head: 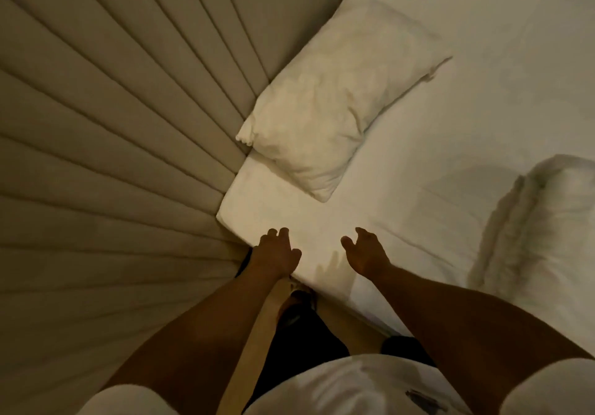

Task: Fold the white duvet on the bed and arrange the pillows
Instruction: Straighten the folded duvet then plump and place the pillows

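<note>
The pillow [335, 102] lay flat on the bed [502, 70], pushed up against the padded headboard [106, 131], its long side running along the channelled panels and its near corner well short of the mattress corner. A second white bundle [534, 221] sat at the right edge of the view (pillow or bunched duvet, it could not be told in that dim light), well apart from the first. The sheet between them showed a few long creases.

Down at the near corner of the mattress, both hands were out over the sheet! The left hand [277, 253] hovered at the very corner beside the headboard, fingers loosely curled and a little apart, gripping nothing. The right hand [363, 253] reached in just beside it, thumb spread wide from the fingers, also holding nothing; whether either palm actually touched the sheet could not be made out. Below them were bare forearms, white short sleeves and dark shorts, with one foot [299, 298] on the floor against the bed's side.
</note>
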